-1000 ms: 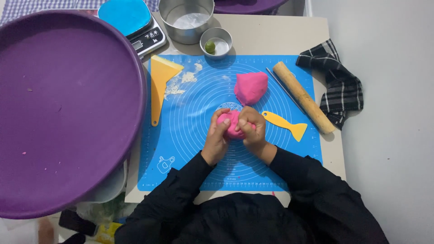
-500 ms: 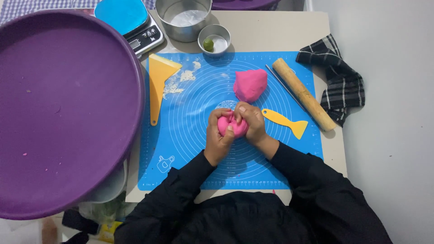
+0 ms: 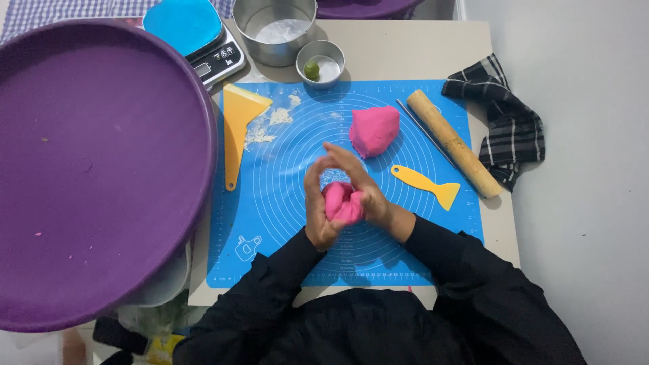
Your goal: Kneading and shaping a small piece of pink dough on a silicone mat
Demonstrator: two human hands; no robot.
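A small lump of pink dough (image 3: 343, 203) is pressed between my two palms above the blue silicone mat (image 3: 284, 203). My left hand (image 3: 316, 206) cups it from the left, and my right hand (image 3: 365, 182) wraps it from the right, fingers arched over the top. A larger pink dough piece (image 3: 373, 130) lies on the mat beyond my hands. To the right of my hands lies a small yellow fish-shaped scraper (image 3: 424, 184). A yellow triangular scraper (image 3: 236, 128) rests at the mat's left edge beside spilled flour (image 3: 270, 125).
A big purple tray (image 3: 94, 169) fills the left. A wooden rolling pin (image 3: 453, 143) and a thin metal rod lie at the mat's right edge, with a checked cloth (image 3: 503, 125) beyond. At the back stand a metal pot (image 3: 274, 30), a small tin with a green ball (image 3: 320, 65), and a scale (image 3: 216, 61) under a blue lid.
The view has shifted slightly. My hands have turned and risen around the small dough, fingers now arched open over it rather than clenched low on the mat.
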